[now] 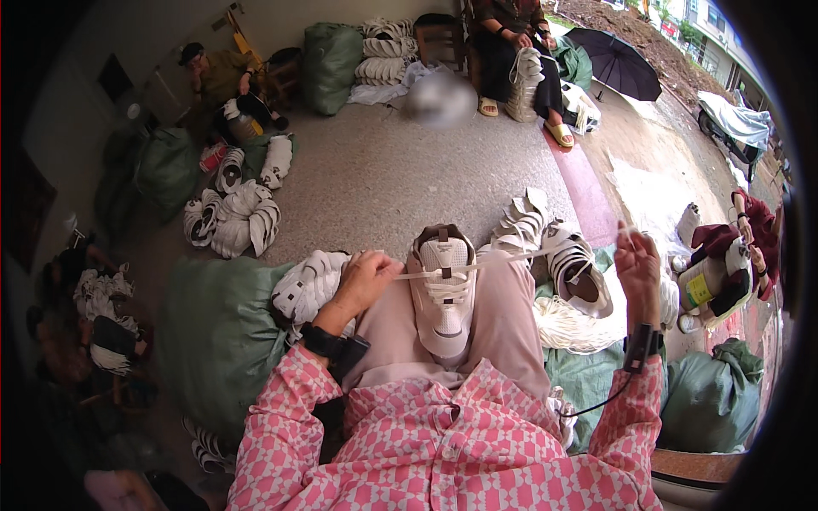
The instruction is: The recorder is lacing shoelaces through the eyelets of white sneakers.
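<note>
A cream shoe upper [443, 319] with a brown collar rests between my thighs, its toe toward me. White lacing crosses its front. Through a dark loop on its tongue runs a pale shoelace [494, 265], drawn out to both sides. My left hand [372, 277] is closed on the lace's left part, just beside the upper. Raised out to the right, my right hand [637, 264] has its fingers pinched on the other part of the lace, which looks thin and blurred near the fingertips.
Stacked uppers [311, 285] lie by my left knee on a green sack [221, 341]. More uppers [584, 272] and a bundle of white laces [575, 324] lie at my right. Another pile [234, 217] sits on the floor ahead. People sit working around the room.
</note>
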`<state>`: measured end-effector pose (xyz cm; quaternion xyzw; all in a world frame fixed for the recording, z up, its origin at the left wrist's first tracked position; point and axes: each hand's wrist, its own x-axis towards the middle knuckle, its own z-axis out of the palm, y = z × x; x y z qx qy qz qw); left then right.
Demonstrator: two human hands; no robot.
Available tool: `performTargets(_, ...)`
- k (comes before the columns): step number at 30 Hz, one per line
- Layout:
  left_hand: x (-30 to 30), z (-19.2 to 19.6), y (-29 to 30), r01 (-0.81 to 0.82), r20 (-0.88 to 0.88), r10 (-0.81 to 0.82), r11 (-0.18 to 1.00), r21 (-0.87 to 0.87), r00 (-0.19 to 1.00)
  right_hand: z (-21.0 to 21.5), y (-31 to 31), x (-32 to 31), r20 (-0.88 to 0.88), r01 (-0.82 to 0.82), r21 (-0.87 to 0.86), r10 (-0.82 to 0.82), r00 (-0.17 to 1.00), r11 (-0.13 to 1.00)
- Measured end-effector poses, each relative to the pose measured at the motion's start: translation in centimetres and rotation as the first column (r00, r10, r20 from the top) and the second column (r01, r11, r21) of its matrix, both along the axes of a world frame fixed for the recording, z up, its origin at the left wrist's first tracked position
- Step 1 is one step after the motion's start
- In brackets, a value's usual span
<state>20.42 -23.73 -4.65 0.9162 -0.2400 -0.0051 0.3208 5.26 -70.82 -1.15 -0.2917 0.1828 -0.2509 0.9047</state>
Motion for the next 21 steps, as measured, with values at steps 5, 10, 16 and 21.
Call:
performTargets(5,-0.5,-0.7,-0.6,0.112,0.179,-0.129,0.988,0.102,0.975,-7.1,-10.4,-2.7,0.168,0.089,0.413,-0.171,0.971,0.907)
performTargets(10,0.7,-0.4,0.1,0.094,-0.007,-0.094,0.994,-0.057,0.996,-9.6,-7.8,-0.6,0.066,0.103,0.345,-0.134,0.989,0.933)
performTargets(16,-2.2,2.6,-3.2,-0.046,0.596,0.062,0.998,-0.041,0.800,-8.1,-1.0,0.6,-0.446,-0.101,-0.475,-0.140,0.884,0.874)
performTargets(21,-4.3,2.8,-4.9,0.204,0.592,-0.208,0.976,0.073,0.779,-2.5,10.5,1.6,-0.489,-0.640,-0.401,0.438,0.754,0.656)
